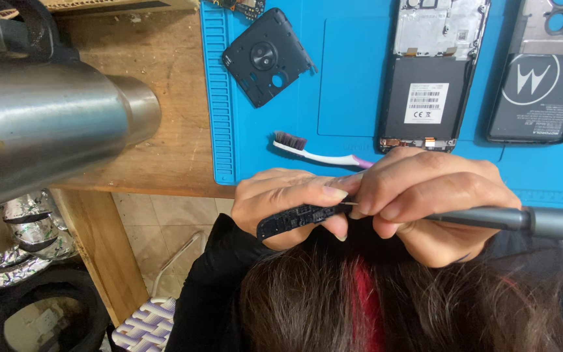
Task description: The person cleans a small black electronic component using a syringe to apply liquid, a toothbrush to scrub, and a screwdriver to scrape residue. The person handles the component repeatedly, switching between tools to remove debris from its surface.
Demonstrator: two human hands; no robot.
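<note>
My left hand (285,199) grips a narrow black circuit board (289,221) by its upper edge, just in front of the table's near edge. My right hand (428,195) holds a grey pen-shaped screwdriver (535,221), whose thin tip touches the right end of the board. Both hands are pressed together over dark hair with a red streak (366,306). A dark sleeve (210,287) covers my left arm.
A blue work mat (346,98) on a wooden table (164,130) carries a toothbrush (314,151), a black camera cover plate (267,55), an opened phone (433,72) and a second phone shell (542,72). A large metal nozzle (53,124) looms at the left, above foil-wrapped tubing (27,234).
</note>
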